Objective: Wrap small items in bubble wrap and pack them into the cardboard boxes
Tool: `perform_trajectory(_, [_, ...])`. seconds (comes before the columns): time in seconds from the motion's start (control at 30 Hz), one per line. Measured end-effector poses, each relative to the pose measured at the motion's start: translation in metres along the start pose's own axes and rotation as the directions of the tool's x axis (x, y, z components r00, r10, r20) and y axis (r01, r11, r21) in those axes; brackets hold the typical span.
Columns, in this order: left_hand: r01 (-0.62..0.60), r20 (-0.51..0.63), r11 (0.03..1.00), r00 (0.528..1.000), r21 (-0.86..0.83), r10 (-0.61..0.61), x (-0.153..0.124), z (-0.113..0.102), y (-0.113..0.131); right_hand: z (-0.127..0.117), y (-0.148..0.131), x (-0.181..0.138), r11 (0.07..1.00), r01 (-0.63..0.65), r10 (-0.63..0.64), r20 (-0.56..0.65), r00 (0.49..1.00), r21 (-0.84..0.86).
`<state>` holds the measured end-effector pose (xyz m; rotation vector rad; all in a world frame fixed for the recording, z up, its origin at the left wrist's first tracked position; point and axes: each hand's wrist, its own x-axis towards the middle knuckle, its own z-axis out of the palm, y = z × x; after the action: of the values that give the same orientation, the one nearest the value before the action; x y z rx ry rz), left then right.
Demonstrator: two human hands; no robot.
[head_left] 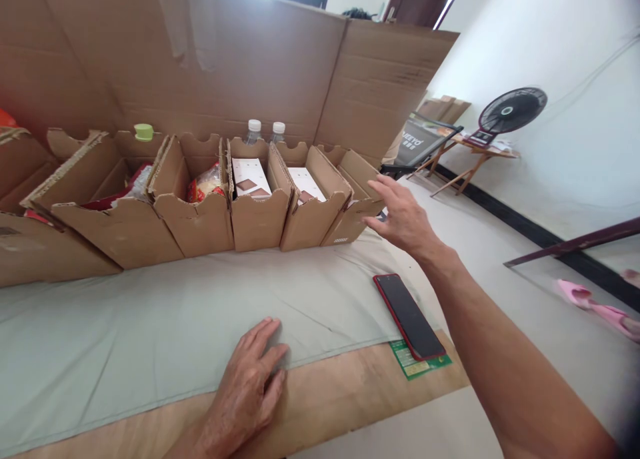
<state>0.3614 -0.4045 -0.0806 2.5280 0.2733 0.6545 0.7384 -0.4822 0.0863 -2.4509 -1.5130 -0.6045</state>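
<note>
My right hand (403,219) reaches out with fingers spread, empty, just beside the rightmost cardboard box (350,209) in a row of open boxes. My left hand (247,392) lies flat, fingers apart, on the edge of a pale green cloth (150,325) and the wooden table (330,395). Two middle boxes (255,212) hold white packs with brown squares (250,177). Another box (193,219) holds a red and yellow packet (205,185). A red-edged phone (409,315) lies face up near my right forearm.
A tall cardboard sheet (225,65) stands behind the boxes, with two capped bottles (254,131) and a green lid (143,131) in front of it. A green card (415,365) lies under the phone. A black fan (510,110) sits on a small table; pink slippers (595,305) lie on the floor.
</note>
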Motion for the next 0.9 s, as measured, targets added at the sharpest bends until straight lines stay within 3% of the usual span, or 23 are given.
perform_trajectory(0.13, [-0.012,0.009,1.0,1.0,-0.011,0.012,0.002,0.001,-0.001,0.004,0.004,0.027,0.996,0.009,0.005,0.166,0.986,-0.084])
perform_trajectory(0.4, [-0.009,0.033,1.0,0.999,-0.008,0.009,0.0,0.0,-0.001,0.0,0.0,0.018,0.985,-0.063,0.089,0.156,0.984,-0.163])
perform_trajectory(0.73, [0.001,0.046,1.0,0.999,-0.009,0.0,0.001,0.001,-0.001,0.005,-0.001,0.02,0.988,-0.049,0.07,0.144,0.987,-0.146])
perform_trajectory(0.8, [0.012,0.043,1.0,0.999,-0.018,-0.011,0.001,0.001,-0.001,0.0,-0.004,0.016,0.99,-0.043,0.06,0.12,0.991,-0.135])
perform_trajectory(0.9, [0.024,0.048,0.999,0.999,-0.034,-0.022,0.001,0.001,0.0,-0.015,-0.021,0.007,0.992,-0.066,0.058,-0.082,0.995,-0.103])
